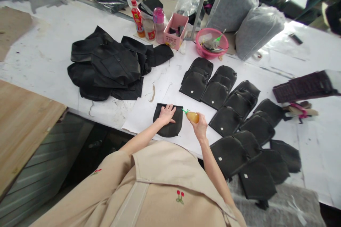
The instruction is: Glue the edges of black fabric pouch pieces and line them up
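Observation:
A black rounded piece [174, 127] lies on white paper at the table's near edge, its straight side away from me. My left hand [167, 114] rests on it with fingers spread, pressing it flat. My right hand [200, 126] is closed around a small amber bottle [193, 117] with a green nozzle. The nozzle points left, and its tip is at the upper right corner of the black piece. Whether the tip touches the piece is too small to tell.
Black pieces [114, 65] are heaped at the left. Overlapping rows of black pieces [226, 120] lie at the right. Behind stand a red-capped bottle [137, 19], a pink box [173, 39], a pink basket [207, 55] and full plastic bags [231, 5]. A metal pole rises there.

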A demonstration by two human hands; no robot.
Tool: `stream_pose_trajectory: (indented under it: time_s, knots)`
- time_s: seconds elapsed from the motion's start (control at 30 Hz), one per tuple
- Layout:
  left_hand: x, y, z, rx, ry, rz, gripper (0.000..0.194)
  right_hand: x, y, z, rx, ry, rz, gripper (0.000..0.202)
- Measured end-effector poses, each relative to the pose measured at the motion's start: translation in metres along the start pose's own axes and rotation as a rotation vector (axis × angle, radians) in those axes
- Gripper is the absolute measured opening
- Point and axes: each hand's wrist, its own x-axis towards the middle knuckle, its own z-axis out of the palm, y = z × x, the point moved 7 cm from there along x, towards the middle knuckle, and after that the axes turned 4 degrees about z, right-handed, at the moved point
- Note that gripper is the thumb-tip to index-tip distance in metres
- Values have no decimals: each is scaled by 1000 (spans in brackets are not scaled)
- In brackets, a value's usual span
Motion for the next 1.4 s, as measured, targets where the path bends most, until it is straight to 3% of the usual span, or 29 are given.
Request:
stream_pose_trajectory:
  time_s: [0.27,0.63,1.07,1.4]
  knots:
    - [0,-1,1,-27,-29,-12,92,7,1,4,34,17,7,46]
    - [1,-1,4,-28,-13,-9,88,-13,3,-9,89,-1,42,45]
    - [1,-1,3,-6,12,-1,87,-18,2,-8,61,13,34,44]
    - [0,-1,0,-22,-21,-12,86,-40,8,-15,69,5,75,47]
